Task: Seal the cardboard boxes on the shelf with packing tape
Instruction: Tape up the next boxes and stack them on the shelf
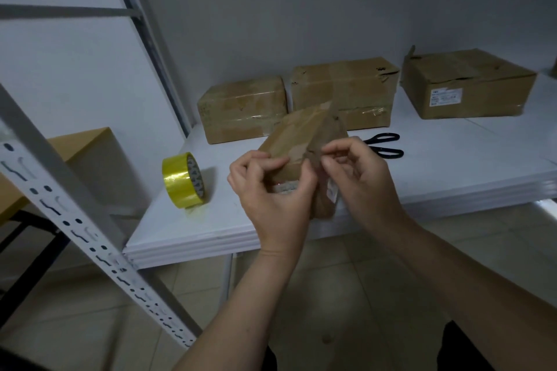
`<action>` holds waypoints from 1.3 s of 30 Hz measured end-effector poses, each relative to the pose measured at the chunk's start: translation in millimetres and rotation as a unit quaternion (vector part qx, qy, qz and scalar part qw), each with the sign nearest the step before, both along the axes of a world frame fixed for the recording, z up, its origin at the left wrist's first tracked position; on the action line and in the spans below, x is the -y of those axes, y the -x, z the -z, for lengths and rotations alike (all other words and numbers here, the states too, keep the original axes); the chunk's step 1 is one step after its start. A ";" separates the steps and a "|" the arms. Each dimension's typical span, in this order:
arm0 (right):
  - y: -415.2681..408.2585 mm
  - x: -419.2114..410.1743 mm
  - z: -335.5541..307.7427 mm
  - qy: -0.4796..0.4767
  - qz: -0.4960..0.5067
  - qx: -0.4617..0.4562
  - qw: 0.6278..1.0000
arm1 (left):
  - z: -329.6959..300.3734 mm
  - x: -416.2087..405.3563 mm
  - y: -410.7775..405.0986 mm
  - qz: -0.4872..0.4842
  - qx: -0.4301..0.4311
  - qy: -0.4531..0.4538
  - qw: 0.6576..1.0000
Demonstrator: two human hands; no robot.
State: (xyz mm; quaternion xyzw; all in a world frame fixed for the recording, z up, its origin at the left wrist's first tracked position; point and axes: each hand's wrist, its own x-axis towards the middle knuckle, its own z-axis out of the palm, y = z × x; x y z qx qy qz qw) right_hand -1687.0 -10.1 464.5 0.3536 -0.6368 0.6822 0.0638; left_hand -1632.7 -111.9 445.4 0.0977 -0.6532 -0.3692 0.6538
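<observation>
Fingers (272,164) grip small box (297,141), hiding scissors (385,144)

Tape roll (184,184) left on shelf (187,229), scissors (384,144) right, boxes (343,93) behind

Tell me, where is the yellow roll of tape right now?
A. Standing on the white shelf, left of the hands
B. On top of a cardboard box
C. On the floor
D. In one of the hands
A: the tape roll stands on its edge on the white shelf, untouched, while both hands grip the small box.
</observation>
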 end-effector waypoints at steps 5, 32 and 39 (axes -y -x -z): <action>0.2 10.9 -8.4 -0.008 -0.009 -0.080 0.997 | -7.7 6.9 -3.6 0.019 -0.059 -0.051 0.997; 35.8 11.6 -28.9 -0.147 -0.075 -0.301 0.939 | 8.3 38.2 -9.0 0.031 0.117 0.131 0.984; 34.6 3.1 -35.2 -0.131 -0.005 -0.169 0.977 | 8.9 54.0 -35.6 -0.078 0.067 0.107 0.989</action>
